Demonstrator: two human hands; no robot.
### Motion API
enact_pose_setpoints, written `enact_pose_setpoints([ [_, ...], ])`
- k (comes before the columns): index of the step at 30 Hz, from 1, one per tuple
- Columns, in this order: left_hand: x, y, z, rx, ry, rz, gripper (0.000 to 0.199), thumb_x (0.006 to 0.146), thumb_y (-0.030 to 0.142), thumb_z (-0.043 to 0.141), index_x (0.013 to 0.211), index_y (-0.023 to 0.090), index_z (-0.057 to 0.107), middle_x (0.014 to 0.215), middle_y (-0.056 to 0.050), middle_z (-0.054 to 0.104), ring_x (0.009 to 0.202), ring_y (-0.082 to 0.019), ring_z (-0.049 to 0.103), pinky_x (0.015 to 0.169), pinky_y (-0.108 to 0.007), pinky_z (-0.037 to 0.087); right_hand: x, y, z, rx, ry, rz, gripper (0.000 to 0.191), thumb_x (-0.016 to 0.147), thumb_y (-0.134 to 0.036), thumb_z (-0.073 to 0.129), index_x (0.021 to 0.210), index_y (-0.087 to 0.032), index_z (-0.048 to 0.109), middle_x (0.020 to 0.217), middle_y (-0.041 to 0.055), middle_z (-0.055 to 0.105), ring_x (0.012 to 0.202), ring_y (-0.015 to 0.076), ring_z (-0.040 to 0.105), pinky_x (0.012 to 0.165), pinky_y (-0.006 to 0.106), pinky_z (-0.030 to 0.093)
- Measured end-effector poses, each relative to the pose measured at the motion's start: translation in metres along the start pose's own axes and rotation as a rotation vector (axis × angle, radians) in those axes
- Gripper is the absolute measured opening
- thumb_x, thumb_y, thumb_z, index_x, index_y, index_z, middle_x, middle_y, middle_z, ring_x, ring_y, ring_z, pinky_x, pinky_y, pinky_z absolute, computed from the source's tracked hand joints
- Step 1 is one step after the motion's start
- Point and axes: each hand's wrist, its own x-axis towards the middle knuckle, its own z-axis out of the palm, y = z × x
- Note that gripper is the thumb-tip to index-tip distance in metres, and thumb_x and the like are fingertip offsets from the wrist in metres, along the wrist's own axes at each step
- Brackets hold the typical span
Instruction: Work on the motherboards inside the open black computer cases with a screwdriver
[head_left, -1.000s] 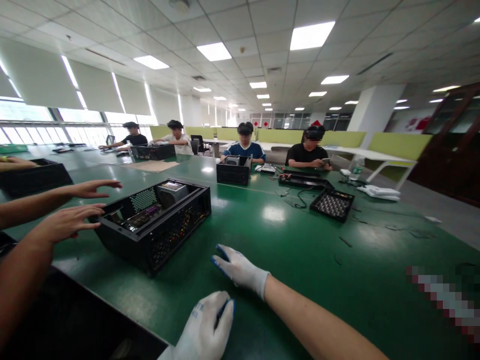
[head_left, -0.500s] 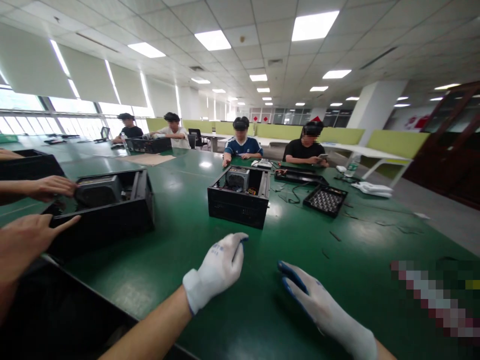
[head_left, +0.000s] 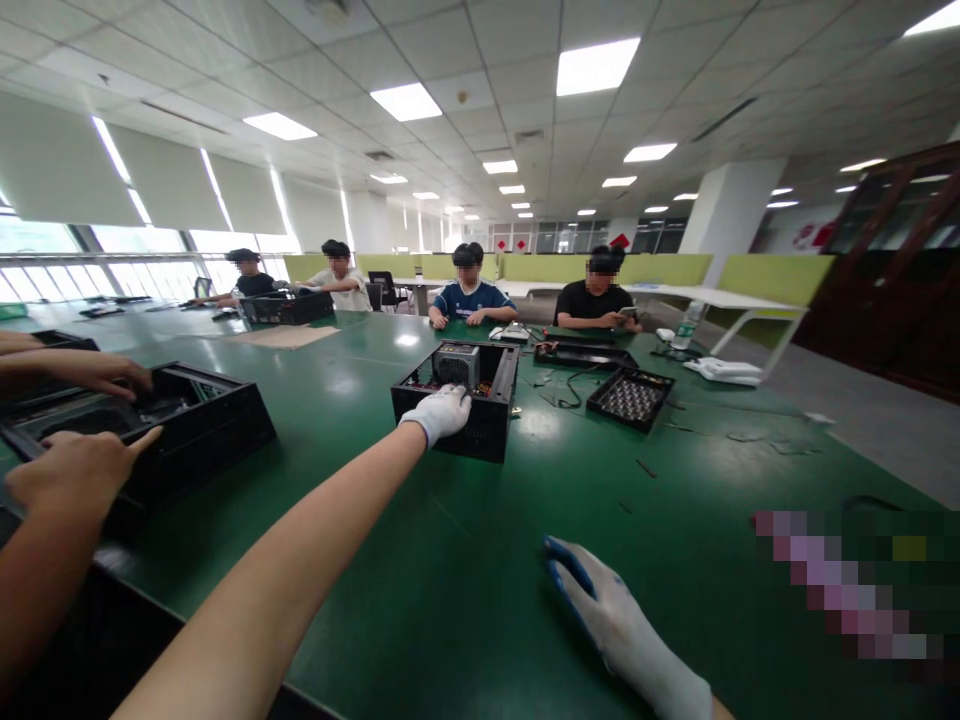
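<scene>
In the head view, a black computer case (head_left: 491, 432) lies on the green table with its top side open. A grey power supply (head_left: 457, 362) and some coloured cables show inside it. My left hand (head_left: 439, 415), in a white glove with blue coating, reaches out to the near wall of the case, its fingers bent over the top rim. What the fingertips touch inside is hidden. My right hand (head_left: 600, 595), gloved the same way, hovers over or rests on the table nearer to me. Its fingers are stretched out, with nothing in them.
At left, other people's bare hands (head_left: 75, 470) work at another black case (head_left: 202, 450). Several people sit across the table (head_left: 420, 570). Right of my case are a black tray-like panel (head_left: 631, 398), cables and a bottle (head_left: 686, 328). A blurred-out patch covers the right.
My left hand has moved forward from above the table to the near rim of the computer case. My right hand stays low on the right. The co-worker's case at left has shifted in view.
</scene>
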Motion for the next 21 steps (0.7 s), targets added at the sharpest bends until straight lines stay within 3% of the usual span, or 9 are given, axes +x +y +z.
enact_pose_setpoints([
  [6, -0.005, 0.011, -0.007, 0.089, -0.023, 0.021, 0.050, 0.109, 0.041, 0.032, 0.123, 0.012, 0.069, 0.129, -0.018, 0.070, 0.118, -0.028, 0.068, 0.104, -0.037, 0.049, -0.003, -0.007, -0.002, -0.002, -0.004, -0.070, 0.067, 0.098, -0.071, 0.045, 0.143, -0.024, 0.063, 0.139, 0.0113, 0.067, 0.127, 0.0309, 0.062, 0.111, 0.045, 0.048],
  [12, -0.045, 0.022, -0.015, 0.148, -0.008, 0.071, 0.048, 0.108, 0.047, 0.035, 0.117, 0.019, 0.072, 0.123, -0.012, 0.074, 0.114, -0.025, 0.070, 0.100, -0.034, 0.050, 0.002, 0.001, 0.000, 0.012, 0.048, -0.064, 0.066, 0.099, -0.070, 0.044, 0.142, -0.023, 0.063, 0.139, 0.0116, 0.067, 0.129, 0.0311, 0.061, 0.113, 0.046, 0.046],
  [21, -0.093, 0.037, -0.029, 0.224, 0.007, 0.084, 0.045, 0.102, 0.053, 0.045, 0.105, 0.019, 0.075, 0.104, -0.012, 0.077, 0.095, -0.030, 0.074, 0.084, -0.038, 0.054, 0.002, -0.003, 0.000, 0.000, 0.078, -0.086, 0.065, 0.099, -0.067, 0.048, 0.141, -0.020, 0.064, 0.138, 0.0129, 0.068, 0.127, 0.0317, 0.062, 0.112, 0.047, 0.047],
])
